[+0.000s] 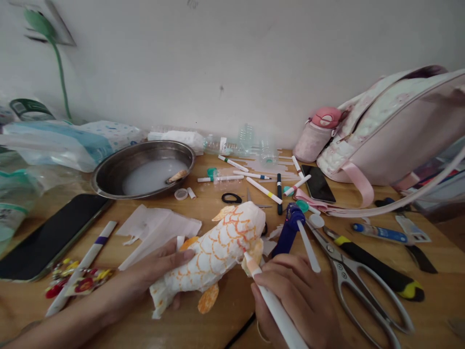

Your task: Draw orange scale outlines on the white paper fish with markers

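A white paper fish (214,252) with orange scale lines and orange fins lies tilted across the middle of the view. My left hand (160,264) grips it near the tail, thumb on top, most fingers hidden behind the body. A small white piece (180,242) shows beside that thumb; I cannot make out what it is. My right hand (296,293) is closed around a white marker (276,310). The marker's tip meets the fish near its head end, by a reddish-orange line.
A metal basin (145,194) of cloudy liquid stands behind, left of scattered markers (264,190). At right are a blue glue gun (286,230), large scissors (345,271), a black-yellow handled tool (378,266) and a pink backpack (399,126). A phone (54,232) lies at left.
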Tool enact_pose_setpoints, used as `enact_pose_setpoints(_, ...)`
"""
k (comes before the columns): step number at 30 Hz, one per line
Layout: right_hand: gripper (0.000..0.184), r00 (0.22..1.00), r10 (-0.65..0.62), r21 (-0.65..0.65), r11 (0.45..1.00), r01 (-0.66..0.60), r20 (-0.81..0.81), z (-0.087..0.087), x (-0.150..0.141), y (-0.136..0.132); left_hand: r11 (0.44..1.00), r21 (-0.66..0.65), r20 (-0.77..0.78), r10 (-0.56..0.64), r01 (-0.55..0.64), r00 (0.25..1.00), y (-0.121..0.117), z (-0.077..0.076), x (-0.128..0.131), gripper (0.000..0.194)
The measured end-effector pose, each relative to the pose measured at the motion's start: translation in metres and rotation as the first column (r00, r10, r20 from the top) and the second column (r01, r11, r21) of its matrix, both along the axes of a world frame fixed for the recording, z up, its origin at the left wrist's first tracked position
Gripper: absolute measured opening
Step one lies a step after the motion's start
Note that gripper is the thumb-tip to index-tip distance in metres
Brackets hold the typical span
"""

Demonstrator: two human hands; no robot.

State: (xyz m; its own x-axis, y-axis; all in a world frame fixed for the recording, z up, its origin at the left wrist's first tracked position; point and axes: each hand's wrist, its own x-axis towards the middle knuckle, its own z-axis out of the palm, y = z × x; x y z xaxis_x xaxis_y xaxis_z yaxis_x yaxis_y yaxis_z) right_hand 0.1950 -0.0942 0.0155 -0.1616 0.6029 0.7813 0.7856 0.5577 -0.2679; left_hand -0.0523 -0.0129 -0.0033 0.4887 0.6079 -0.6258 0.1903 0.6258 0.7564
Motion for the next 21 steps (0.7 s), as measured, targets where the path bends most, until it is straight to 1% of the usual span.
enact_pose_setpoints(3, 0.011, 1.000, 0.019, 0.000, 1.000, -0.019, 0.014, 0.001, 0.001, 0.001, 1.000, 0.006, 0.007, -0.006, 0.006, 1.000, 0.000, -0.001, 0.000, 0.064)
enact_pose_setpoints(7, 0.011, 1.000, 0.015, 0.017, 1.000, -0.015, -0.015, 0.005, 0.002, 0.000, 1.000, 0.013, 0.012, -0.008, 0.008, 1.000, 0.000, -0.001, 0.000, 0.062)
enact_pose_setpoints(11, 0.011, 0.996, 0.059, 0.004, 0.998, -0.060, 0.062, 0.011, 0.003, 0.001, 1.000, 0.016, 0.020, -0.019, 0.019, 1.000, -0.001, -0.001, 0.000, 0.059)
enact_pose_setpoints(17, 0.009, 0.996, 0.040, 0.016, 0.999, -0.041, 0.075, 0.014, 0.005, 0.003, 1.000, 0.016, 0.024, -0.019, 0.019, 1.000, -0.001, -0.002, 0.000, 0.058)
enact_pose_setpoints(21, 0.008, 0.994, 0.061, 0.004, 0.998, -0.062, 0.086, 0.018, 0.009, -0.001, 0.999, 0.022, 0.035, -0.027, 0.026, 0.999, 0.001, -0.001, 0.003, 0.056)
